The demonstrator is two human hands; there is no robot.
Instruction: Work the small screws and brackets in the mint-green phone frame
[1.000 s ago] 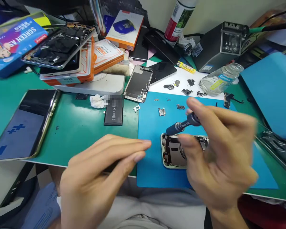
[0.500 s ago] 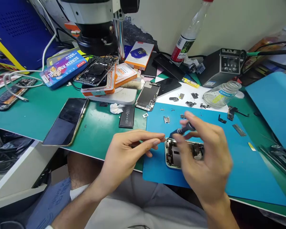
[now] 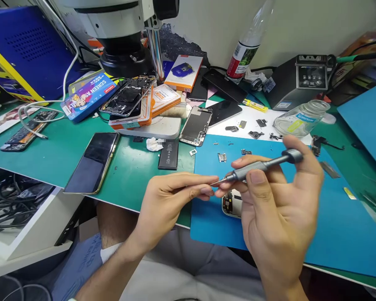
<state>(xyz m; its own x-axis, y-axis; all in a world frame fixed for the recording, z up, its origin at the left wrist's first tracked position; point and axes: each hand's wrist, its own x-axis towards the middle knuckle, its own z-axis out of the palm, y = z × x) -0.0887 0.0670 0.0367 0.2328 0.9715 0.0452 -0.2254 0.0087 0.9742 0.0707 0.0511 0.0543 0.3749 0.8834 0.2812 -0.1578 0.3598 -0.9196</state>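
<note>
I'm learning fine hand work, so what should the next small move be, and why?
Perhaps slowly ease the screwdriver back from the left hand: its thin tip reaches between that hand's forefinger and thumb, while the right hand holds it. Whether anything small sits at the tip is hidden, so slowness seems wise.

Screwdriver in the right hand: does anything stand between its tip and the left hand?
Nothing visible: the thin shaft of the screwdriver in the right hand reaches the fingertips of the left hand. Anything tiny there cannot be made out.
</note>
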